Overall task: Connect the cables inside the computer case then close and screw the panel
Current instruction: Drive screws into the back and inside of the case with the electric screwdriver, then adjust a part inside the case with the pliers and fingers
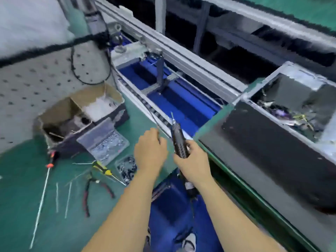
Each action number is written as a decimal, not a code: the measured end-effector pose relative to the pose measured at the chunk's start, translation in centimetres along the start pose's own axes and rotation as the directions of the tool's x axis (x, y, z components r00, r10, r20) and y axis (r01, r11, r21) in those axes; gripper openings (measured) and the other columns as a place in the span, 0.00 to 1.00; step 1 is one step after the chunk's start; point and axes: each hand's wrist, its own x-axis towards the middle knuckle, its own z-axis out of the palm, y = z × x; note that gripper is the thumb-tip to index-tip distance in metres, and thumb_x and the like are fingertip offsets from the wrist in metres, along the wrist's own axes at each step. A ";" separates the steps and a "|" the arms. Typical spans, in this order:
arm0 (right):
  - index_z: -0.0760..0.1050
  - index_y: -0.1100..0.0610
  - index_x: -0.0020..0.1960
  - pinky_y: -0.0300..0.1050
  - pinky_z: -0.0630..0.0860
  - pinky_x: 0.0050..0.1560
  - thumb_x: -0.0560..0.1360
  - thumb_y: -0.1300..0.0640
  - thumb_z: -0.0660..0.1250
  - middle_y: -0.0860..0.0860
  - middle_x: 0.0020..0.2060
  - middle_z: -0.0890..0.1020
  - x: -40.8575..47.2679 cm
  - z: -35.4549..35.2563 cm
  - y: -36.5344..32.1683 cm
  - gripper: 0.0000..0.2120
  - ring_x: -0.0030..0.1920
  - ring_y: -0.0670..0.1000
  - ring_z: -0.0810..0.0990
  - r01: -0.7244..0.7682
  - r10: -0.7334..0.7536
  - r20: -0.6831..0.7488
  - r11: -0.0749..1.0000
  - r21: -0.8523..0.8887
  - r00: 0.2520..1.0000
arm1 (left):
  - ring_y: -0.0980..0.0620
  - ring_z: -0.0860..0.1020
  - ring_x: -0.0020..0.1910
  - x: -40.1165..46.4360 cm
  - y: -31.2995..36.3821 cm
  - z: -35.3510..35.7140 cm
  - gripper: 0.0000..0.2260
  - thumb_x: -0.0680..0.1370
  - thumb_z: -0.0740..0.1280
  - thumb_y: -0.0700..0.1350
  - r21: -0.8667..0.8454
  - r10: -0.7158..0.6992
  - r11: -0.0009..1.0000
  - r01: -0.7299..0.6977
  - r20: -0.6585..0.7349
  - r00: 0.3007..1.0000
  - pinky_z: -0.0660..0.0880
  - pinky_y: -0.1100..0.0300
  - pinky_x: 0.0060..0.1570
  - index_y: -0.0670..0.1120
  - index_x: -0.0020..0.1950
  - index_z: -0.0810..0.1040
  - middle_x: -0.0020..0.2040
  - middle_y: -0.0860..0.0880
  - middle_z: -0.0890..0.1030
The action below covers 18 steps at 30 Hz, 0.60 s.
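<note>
Both forearms reach out: right grip (190, 159) wraps the black electric screwdriver (179, 142), left grip (151, 151) pinches its thin cord. Open grey computer case (254, 135) sits right of the driver; cord may snag.

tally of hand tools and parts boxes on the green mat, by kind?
Screwdrivers: 2, red-handled, yellow-handled
Pliers: 1
Clear screw boxes: 2, large, small
Cardboard box: 1
Total: 6
The powered driver in the right hand isn't counted.
</note>
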 end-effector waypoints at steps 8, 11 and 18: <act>0.66 0.48 0.66 0.48 0.77 0.49 0.67 0.56 0.71 0.52 0.51 0.82 -3.8 19.1 -4.4 0.29 0.49 0.56 0.80 0.053 -0.003 0.403 0.992 -0.113 0.915 | 0.38 0.76 0.53 -2.9 -18.5 -5.5 0.08 0.76 0.63 0.41 -0.049 -0.400 0.916 0.398 -0.099 0.911 0.73 0.45 0.50 0.45 0.54 0.77 0.52 0.44 0.79; 0.65 0.57 0.73 0.49 0.74 0.59 0.69 0.59 0.71 0.56 0.61 0.75 -5.5 22.9 -4.8 0.33 0.60 0.58 0.76 0.122 -0.020 0.443 0.972 -0.203 0.897 | 0.39 0.75 0.55 -4.4 -22.3 -6.2 0.11 0.75 0.64 0.40 -0.063 -0.509 0.861 0.505 -0.133 0.851 0.72 0.46 0.52 0.44 0.57 0.77 0.55 0.44 0.79; 0.71 0.56 0.67 0.48 0.72 0.54 0.77 0.54 0.69 0.56 0.60 0.70 -7.6 27.3 -5.5 0.20 0.57 0.59 0.77 0.145 0.004 0.398 0.929 -0.342 0.917 | 0.42 0.71 0.61 -7.5 -27.0 -5.7 0.13 0.79 0.63 0.47 0.165 -0.605 0.782 0.601 -0.030 0.796 0.71 0.48 0.57 0.49 0.64 0.73 0.61 0.46 0.74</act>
